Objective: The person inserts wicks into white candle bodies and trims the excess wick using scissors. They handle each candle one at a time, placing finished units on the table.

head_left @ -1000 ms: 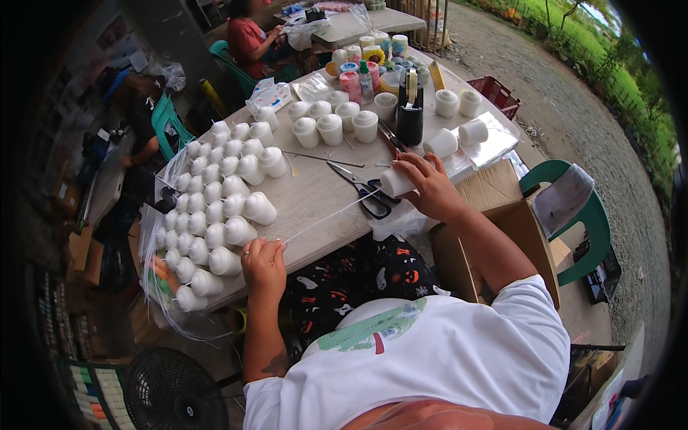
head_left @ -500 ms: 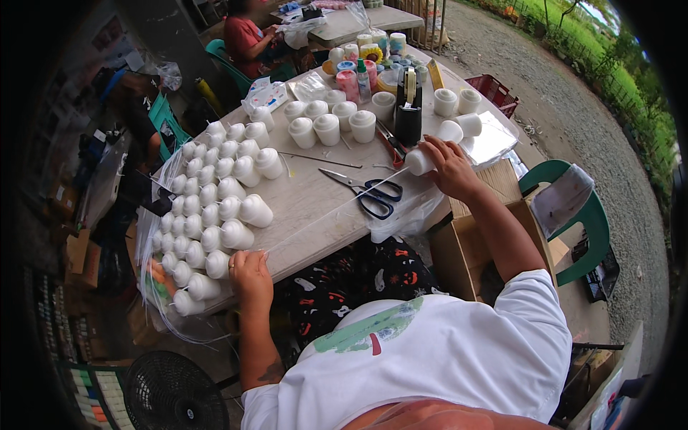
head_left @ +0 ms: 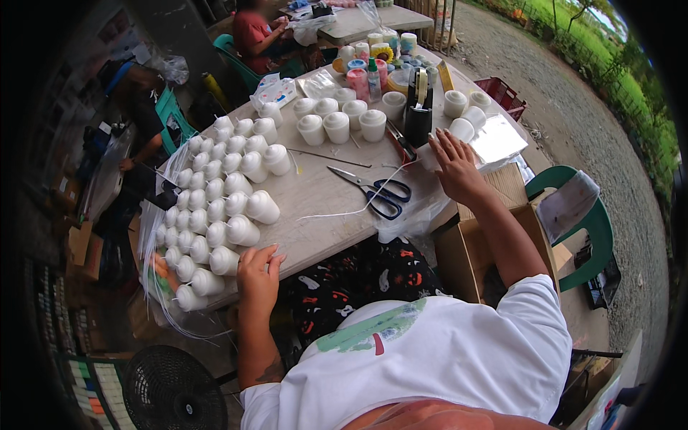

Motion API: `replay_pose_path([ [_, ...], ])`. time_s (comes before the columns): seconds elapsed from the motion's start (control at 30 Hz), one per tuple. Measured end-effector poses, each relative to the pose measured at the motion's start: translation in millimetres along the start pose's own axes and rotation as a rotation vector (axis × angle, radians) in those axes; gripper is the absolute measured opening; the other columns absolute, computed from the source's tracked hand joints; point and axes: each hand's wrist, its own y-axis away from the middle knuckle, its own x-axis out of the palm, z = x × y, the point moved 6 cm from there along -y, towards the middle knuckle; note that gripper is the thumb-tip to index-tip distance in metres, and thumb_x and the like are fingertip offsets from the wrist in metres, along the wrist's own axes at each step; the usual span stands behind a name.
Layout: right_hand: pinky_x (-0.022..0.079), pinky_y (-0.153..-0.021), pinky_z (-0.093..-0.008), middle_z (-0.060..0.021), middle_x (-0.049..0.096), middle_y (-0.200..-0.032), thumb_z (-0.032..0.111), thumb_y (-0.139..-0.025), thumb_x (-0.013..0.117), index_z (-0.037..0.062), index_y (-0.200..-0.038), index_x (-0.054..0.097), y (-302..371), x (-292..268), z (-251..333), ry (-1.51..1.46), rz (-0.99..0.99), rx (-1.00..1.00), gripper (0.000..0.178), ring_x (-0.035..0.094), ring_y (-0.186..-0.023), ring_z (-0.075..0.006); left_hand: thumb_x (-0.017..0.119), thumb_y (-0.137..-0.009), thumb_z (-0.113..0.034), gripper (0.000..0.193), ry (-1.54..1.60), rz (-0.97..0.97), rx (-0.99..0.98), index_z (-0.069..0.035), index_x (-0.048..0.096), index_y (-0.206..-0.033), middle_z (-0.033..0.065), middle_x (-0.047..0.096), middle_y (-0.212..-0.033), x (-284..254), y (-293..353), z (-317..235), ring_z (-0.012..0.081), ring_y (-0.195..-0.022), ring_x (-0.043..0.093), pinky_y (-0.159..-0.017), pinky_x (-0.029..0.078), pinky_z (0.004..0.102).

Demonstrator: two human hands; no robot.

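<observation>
My left hand (head_left: 259, 276) is at the table's near edge, fingers apart and empty, beside the rows of white candles (head_left: 242, 231) with wicks. My right hand (head_left: 456, 168) reaches over the table's right side with its fingers stretched out. A pale, blurred shape lies by its fingers; I cannot make out whether this is a candle. From there a loose white wick (head_left: 337, 215) runs left across the tabletop. Blue-handled scissors (head_left: 387, 198) lie open beneath and beside the wick. Two white cylinders (head_left: 462, 129) lie on their sides beyond my right fingertips.
A black tape dispenser (head_left: 418, 111) stands beyond the scissors, near red-handled pliers (head_left: 401, 143). More white candles (head_left: 337, 127) and coloured ones (head_left: 357, 84) fill the far side. A cardboard box (head_left: 466, 247) and green chair (head_left: 584, 236) are at right; a fan (head_left: 172, 390) is lower left.
The wick, stretched taut between my hands before, now lies slack on the table. My left hand has let it go and its fingers have spread. My right fingers have straightened.
</observation>
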Motion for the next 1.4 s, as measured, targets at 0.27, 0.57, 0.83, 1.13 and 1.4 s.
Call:
replay_pose_path([
  [0.27,0.016,-0.116,-0.0474,-0.0177,0.034,-0.151,0.011,-0.086,0.068,0.0051,-0.150,0.024,21.1,-56.9,156.8,-0.878,0.072,-0.460,0.078,0.030,-0.141,-0.0323,0.075,-0.074,-0.009,0.017,-0.033,0.022,0.505,-0.007,0.071,-0.091,0.0062,0.057,-0.078,-10.6,-36.0,-124.9,0.0258,-0.080,0.056,-0.074,0.046,0.0384],
  [0.57,0.040,-0.056,-0.0210,0.0025,0.052,-0.074,0.013,-0.098,0.056,0.0007,-0.100,0.060,5.9,-28.8,122.8,-1.418,0.049,0.053,0.013,0.046,-0.064,-0.0050,0.074,-0.076,-0.019,0.014,-0.066,0.173,0.619,-0.006,0.068,-0.078,0.0057,0.060,-0.079,-6.0,-135.2,-114.9,0.0261,-0.080,0.058,-0.074,0.047,0.0388],
  [0.83,0.035,-0.054,-0.0197,0.0039,0.049,-0.072,0.016,-0.099,0.055,0.0043,-0.098,0.054,-13.1,-26.6,85.6,-1.882,-0.043,0.182,0.012,0.043,-0.061,-0.0039,0.082,-0.072,-0.026,0.065,-0.194,0.275,-0.046,-0.001,0.053,-0.124,0.0184,0.056,-0.126,86.1,-261.3,-4.3,0.0317,-0.115,0.057,-0.096,0.047,0.0377],
  [1.13,0.040,-0.058,-0.0203,0.0011,0.057,-0.078,0.013,-0.098,0.057,0.0029,-0.101,0.056,-6.5,-40.0,70.5,-1.808,-0.053,0.206,0.011,0.052,-0.068,-0.0045,0.088,-0.060,-0.029,0.083,0.030,0.103,-0.351,-0.001,0.044,-0.125,0.0223,0.057,-0.126,161.8,-266.2,26.0,0.0366,-0.110,0.060,-0.094,0.049,0.0375],
  [1.4,0.051,-0.068,-0.0310,-0.0098,0.065,-0.083,-0.004,-0.081,0.070,0.0007,-0.094,0.061,12.0,-95.9,101.0,-0.850,-0.458,-0.150,0.016,0.064,-0.077,-0.0230,0.075,-0.067,0.007,0.070,0.467,-0.363,0.232,-0.002,0.039,-0.126,0.0196,0.052,-0.127,68.6,-129.0,-56.9,0.0335,-0.123,0.051,-0.105,0.041,0.0407],
])
